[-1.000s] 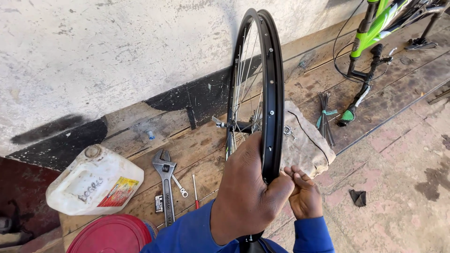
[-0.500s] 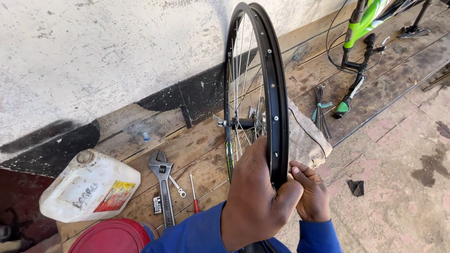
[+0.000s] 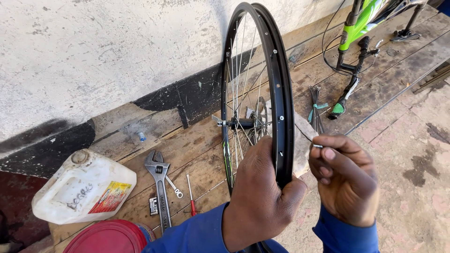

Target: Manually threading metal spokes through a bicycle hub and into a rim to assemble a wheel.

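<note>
A black bicycle wheel rim (image 3: 276, 79) with thin spokes and a hub (image 3: 239, 123) stands upright in front of me. My left hand (image 3: 262, 197) is wrapped around the near part of the rim and holds it. My right hand (image 3: 344, 175) is just to the right of the rim, pinching a thin metal spoke (image 3: 313, 143) between thumb and fingers, its end pointing toward the rim. Both arms are in blue sleeves.
On the wooden boards lie an adjustable wrench (image 3: 159, 182), a small spanner (image 3: 174, 189), a red-handled screwdriver (image 3: 191, 197) and a bundle of spokes (image 3: 316, 105). A white plastic jug (image 3: 84, 189) and a red lid (image 3: 108, 236) sit at left. A green bicycle frame (image 3: 361, 28) stands behind, a cloth (image 3: 302, 145) beside the wheel.
My right hand has lifted away from the lower rim and now holds a spoke up beside it. The left hand keeps its grip on the rim. The view has moved closer.
</note>
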